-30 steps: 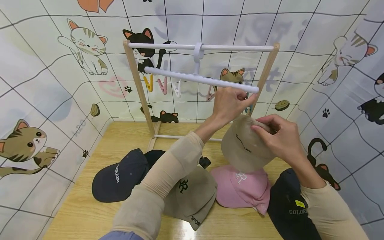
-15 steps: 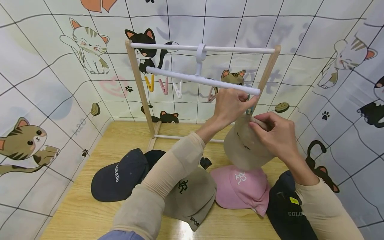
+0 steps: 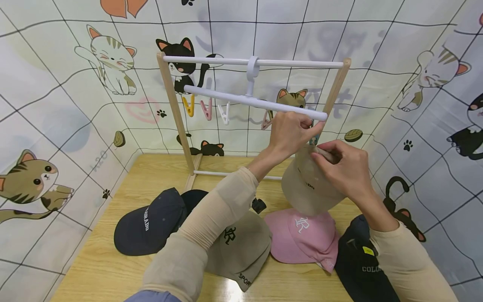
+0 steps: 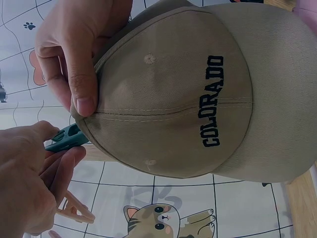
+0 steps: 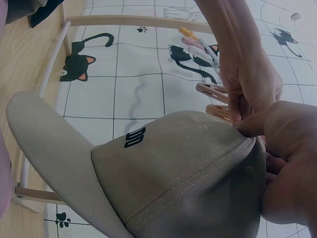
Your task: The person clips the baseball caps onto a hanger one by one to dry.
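Observation:
My left hand (image 3: 289,130) pinches a teal clothespin (image 4: 67,138) beneath the right end of a white hanger bar (image 3: 249,100). My right hand (image 3: 345,167) grips the beige baseball cap (image 4: 163,94) by the top of its crown, fingertips on the folded cloth. "COLORADO" is lettered on its front, and the brim (image 5: 54,148) hangs downward in the head view. The gathered crown lies at the clothespin's tip in the left wrist view; whether the tip has closed over the cloth I cannot tell. Pink, white and yellow clothespins (image 3: 188,105) hang from the same bar.
A wooden stand (image 3: 171,100) with white rods bears the hanger. Before it on the table (image 3: 98,268) lie a navy cap (image 3: 151,222), a grey-brown cap (image 3: 241,243), a pink cap (image 3: 302,235) and a black cap (image 3: 362,264). Cat-print cloth surrounds the table.
My right hand has brought the beige cap slightly up and left, so its crown sits closer to the clothespin. My left hand has stayed nearly still on the clothespin.

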A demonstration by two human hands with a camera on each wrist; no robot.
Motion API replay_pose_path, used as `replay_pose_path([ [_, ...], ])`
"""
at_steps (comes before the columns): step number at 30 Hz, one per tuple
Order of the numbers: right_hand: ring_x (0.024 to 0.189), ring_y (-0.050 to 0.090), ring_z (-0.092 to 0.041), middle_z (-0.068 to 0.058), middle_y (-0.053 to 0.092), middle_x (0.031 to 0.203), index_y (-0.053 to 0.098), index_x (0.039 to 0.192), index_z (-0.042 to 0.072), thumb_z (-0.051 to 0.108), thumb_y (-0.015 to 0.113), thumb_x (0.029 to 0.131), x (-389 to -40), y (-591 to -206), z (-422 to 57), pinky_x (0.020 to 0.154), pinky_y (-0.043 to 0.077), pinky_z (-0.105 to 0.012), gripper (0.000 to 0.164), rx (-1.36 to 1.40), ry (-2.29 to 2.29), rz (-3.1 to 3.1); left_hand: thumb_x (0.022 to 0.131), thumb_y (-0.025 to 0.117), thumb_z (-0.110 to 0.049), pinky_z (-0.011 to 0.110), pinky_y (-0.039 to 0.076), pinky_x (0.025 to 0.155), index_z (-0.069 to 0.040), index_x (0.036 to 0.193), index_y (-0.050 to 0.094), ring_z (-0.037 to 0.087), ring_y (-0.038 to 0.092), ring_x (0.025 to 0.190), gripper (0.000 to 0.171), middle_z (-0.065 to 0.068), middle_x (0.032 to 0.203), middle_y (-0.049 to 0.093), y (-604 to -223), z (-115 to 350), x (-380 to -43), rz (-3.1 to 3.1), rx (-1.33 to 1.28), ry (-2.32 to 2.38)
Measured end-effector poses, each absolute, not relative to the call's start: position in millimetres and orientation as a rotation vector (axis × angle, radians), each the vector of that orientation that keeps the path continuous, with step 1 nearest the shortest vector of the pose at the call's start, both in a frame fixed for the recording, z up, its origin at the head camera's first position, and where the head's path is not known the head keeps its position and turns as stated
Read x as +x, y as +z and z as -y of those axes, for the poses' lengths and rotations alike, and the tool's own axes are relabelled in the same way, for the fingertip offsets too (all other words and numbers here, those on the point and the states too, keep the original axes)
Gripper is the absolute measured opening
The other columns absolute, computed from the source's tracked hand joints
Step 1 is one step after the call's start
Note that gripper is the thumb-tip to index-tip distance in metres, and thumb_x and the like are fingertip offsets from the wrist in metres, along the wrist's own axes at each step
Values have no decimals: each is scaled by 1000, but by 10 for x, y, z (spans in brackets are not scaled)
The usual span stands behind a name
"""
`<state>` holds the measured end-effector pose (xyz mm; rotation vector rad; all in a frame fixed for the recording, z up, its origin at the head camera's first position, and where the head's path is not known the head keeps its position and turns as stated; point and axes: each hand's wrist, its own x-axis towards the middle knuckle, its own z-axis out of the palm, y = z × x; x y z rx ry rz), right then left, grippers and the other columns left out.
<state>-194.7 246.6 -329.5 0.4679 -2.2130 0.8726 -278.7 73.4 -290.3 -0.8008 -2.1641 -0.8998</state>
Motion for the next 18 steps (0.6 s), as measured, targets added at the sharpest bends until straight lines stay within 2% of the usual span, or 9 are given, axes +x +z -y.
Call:
replay_pose_path([
  [4, 82, 55, 32, -22, 85, 91, 84, 102, -3, 4, 93, 90, -1953, -3293, -2460, 74, 41, 3, 17, 470, 856, 2212, 101, 85, -33, 17, 15, 62, -22, 54, 57, 4, 30, 62, 55, -13, 55, 38, -2904, -738, -2786, 2162, -798, -890],
  [18, 80, 50, 30, -19, 85, 88, 83, 99, -2, 5, 93, 90, -1989, -3308, -2439, 72, 38, 1, 15, 459, 784, 2207, 101, 84, -32, 15, 13, 58, -25, 54, 49, 3, 26, 59, 59, -13, 53, 36, -2890, -748, -2790, 2170, -801, -907],
])
